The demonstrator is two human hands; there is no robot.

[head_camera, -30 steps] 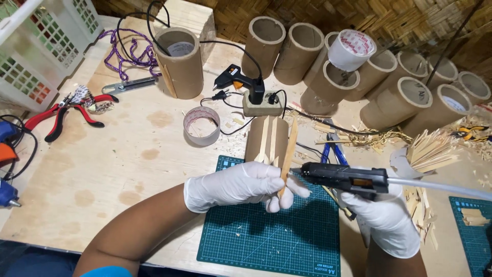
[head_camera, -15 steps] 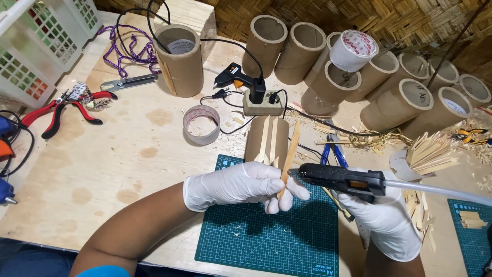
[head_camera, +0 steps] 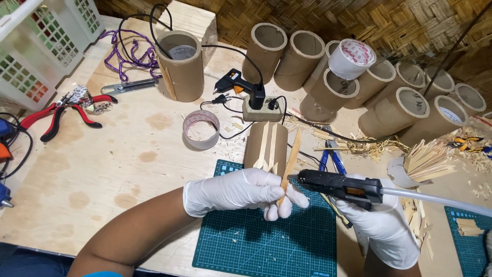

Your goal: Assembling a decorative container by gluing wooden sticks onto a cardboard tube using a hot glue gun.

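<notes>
Bamboo stick (head_camera: 290, 156) pinched in left hand (head_camera: 241, 191), right hand (head_camera: 382, 228) gripping glue gun (head_camera: 338, 184), nozzle seemingly touching stick

From my feed I see a pale plywood worktable (head_camera: 102, 169), stained in spots, backed by a woven bamboo mat wall (head_camera: 318, 18) in warm brown, with a white plastic basket (head_camera: 36, 46) at the far-left corner.

Thin pale wooden stick (head_camera: 290, 156) standing nearly upright, leaning slightly right, black glue gun (head_camera: 341, 184) lying level, nozzle touching the stick's lower part
</notes>
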